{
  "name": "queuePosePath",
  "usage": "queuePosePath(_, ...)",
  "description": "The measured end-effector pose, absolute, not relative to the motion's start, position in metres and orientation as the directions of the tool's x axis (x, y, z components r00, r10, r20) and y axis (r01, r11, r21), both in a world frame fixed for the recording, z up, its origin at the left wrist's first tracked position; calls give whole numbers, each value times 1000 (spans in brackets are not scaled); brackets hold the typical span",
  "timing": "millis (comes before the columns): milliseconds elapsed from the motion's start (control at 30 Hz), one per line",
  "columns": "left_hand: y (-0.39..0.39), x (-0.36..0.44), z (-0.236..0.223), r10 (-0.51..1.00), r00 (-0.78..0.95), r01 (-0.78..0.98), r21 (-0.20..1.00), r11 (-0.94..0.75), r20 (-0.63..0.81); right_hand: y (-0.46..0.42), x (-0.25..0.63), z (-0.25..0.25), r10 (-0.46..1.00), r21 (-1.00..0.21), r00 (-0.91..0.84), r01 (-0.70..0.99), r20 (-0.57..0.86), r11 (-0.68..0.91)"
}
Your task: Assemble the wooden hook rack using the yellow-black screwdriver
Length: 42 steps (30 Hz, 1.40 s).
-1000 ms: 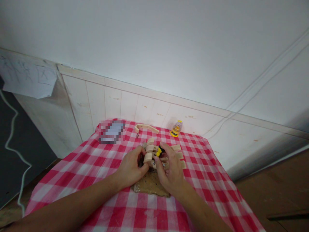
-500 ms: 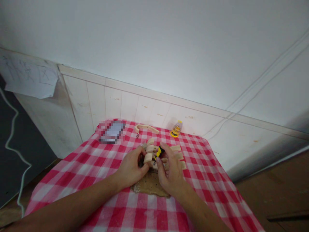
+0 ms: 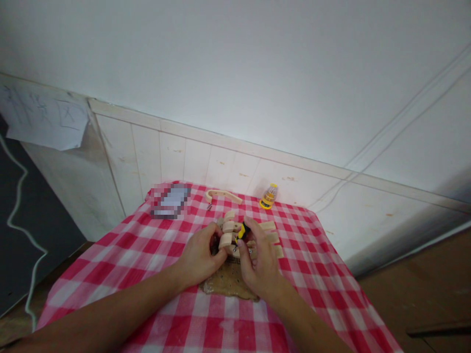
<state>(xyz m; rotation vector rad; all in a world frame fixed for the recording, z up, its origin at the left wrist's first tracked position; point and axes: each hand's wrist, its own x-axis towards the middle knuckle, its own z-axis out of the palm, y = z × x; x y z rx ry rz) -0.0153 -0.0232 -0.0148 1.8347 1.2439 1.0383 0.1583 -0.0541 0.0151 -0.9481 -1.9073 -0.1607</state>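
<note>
On the red-and-white checked tablecloth [image 3: 154,255] lies a pale wooden model [image 3: 228,233] made of curved and straight slats. My left hand [image 3: 200,256] grips its left side, fingers curled round the curved pieces. My right hand [image 3: 259,262] is closed on a small yellow-and-black screwdriver [image 3: 242,231], whose tip points down into the middle of the model. Under the model lies a brown board [image 3: 228,283], partly hidden by both hands.
A loose curved wooden piece [image 3: 222,194] lies near the table's far edge. A small yellow screwdriver-bit holder [image 3: 268,196] stands at the back. A blurred flat object [image 3: 170,200] rests at the back left. White panelled wall behind; wooden floor at right.
Almost nothing has changed. My right hand has shifted very slightly on the screwdriver; my left hand keeps its hold on the wooden model.
</note>
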Motion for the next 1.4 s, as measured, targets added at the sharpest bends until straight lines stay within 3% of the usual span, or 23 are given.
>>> queuePosePath(1067, -23, -15, -14, 947, 220, 410, 858, -309, 235, -50, 157, 16, 543, -288, -208, 667, 813, 687)
queuePosePath(1400, -23, -15, -14, 947, 222, 404, 862, -308, 234, -52, 157, 15, 585, -314, -150, 724, 797, 614)
